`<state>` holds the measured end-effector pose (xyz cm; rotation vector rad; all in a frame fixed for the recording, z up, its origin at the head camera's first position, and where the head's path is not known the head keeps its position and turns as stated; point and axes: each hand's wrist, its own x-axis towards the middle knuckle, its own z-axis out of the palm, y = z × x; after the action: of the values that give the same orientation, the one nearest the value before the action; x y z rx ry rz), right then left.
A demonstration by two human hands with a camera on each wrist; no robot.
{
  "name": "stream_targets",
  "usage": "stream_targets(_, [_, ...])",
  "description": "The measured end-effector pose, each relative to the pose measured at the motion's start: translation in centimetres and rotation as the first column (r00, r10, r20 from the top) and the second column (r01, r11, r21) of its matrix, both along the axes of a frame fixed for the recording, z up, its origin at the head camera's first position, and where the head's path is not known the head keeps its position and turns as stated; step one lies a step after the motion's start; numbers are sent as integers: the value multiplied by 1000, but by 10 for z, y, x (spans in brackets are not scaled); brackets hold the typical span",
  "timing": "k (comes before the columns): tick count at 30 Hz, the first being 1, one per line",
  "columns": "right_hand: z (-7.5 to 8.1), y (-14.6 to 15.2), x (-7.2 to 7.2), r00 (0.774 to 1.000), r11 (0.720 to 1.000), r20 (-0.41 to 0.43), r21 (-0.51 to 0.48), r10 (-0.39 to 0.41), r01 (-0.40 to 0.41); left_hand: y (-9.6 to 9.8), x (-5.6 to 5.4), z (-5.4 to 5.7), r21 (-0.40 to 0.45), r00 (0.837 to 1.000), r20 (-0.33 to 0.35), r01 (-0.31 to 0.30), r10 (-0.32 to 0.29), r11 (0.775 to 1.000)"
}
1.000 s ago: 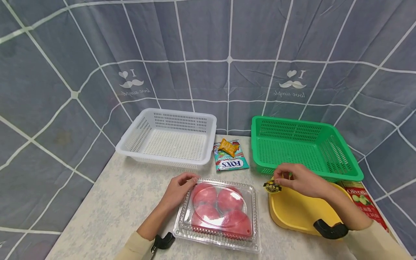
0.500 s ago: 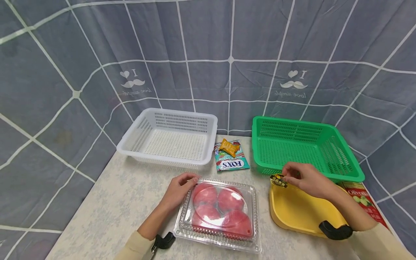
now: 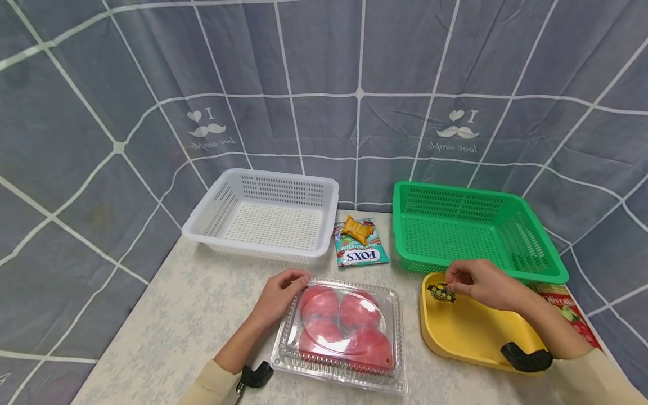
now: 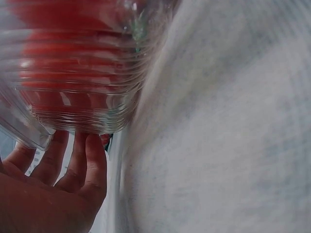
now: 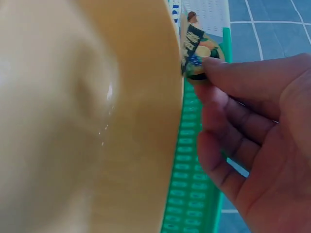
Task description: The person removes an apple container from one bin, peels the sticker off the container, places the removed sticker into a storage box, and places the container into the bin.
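My right hand (image 3: 483, 284) pinches a small round label sticker (image 3: 439, 292) between thumb and fingers. A black band with yellow lettering crosses the sticker (image 5: 201, 53). It is at the far left corner of a yellow tray (image 3: 478, 337), close by the rim; whether it touches the wall I cannot tell. A clear plastic clamshell box (image 3: 344, 374) with several round red fruits inside stands on the table. My left hand (image 3: 278, 295) holds this box at its far left corner; in the left wrist view the fingertips (image 4: 95, 150) go partly out of sight behind it.
At the back left is a white mesh basket (image 3: 260, 247); a green one (image 3: 481, 273) stands behind the yellow tray. Between them lie a FOX'S candy bag (image 3: 361, 256) and a small orange packet (image 3: 356, 230). A red Olivoila package (image 3: 569, 306) is partly hidden at the right.
My right hand has moved a little to the right with the sticker, from outside the tray's left edge to its far left corner. The left hand and the box stay put.
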<state>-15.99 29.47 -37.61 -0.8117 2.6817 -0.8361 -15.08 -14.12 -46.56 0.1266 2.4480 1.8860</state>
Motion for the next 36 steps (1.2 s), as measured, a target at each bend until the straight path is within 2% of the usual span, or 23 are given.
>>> stream_targets(8, [-4, 0, -1, 997, 987, -54, 150, 58, -49, 0, 0, 1, 1, 1000, 2, 1, -1, 1000])
stream_targets(18, [-18, 0, 0, 995, 974, -23, 209, 93, -87, 0, 1, 0, -4, 1000, -9, -9, 9, 1000])
stream_targets(30, [-32, 5, 2, 999, 966, 2, 253, 45, -44, -1, 1, -3, 18, 1000, -4, -4, 4, 1000])
stream_targets(36, [-36, 13, -2, 998, 965, -9, 255, 67, -63, -1, -1, -3, 23, 1000, -10, 1, -1, 1000])
